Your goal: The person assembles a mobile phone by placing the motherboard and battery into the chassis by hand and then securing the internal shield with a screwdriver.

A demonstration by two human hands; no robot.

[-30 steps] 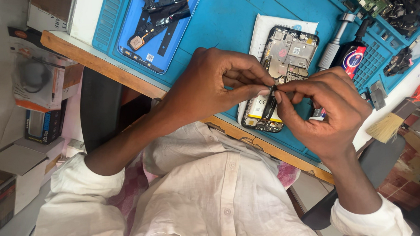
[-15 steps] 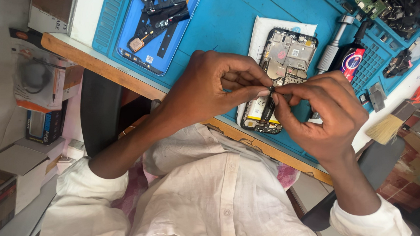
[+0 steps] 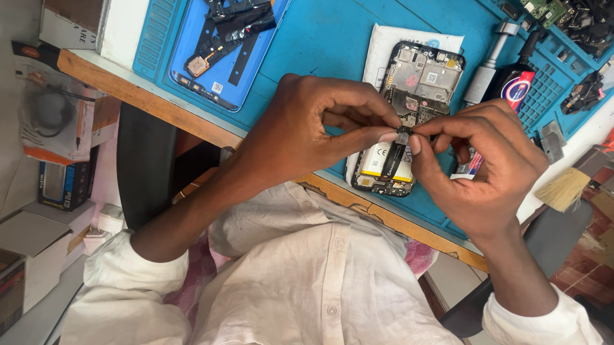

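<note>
I read this as the fiddly middle of a phone repair — a small dark part [image 3: 402, 135] is being worked loose or aligned above the opened phone [image 3: 414, 106], which lies on a white sheet on the blue work mat [image 3: 328, 33].

My left hand [image 3: 305, 134] pinches narrow, thumb and forefinger closed on the part from the left side; my right hand [image 3: 486, 171] meets it from the other side, fingertips [image 3: 416, 141] tight on the same piece. The part sits right between the two pinches, just over the phone's battery [image 3: 379, 164], with a thin black strip trailing down from it toward the phone's lower end.

The next move, I judge, calls for a steady, tiny motion — no tugging on the strip.

A brush [image 3: 563, 189] lies near my right hand.
</note>
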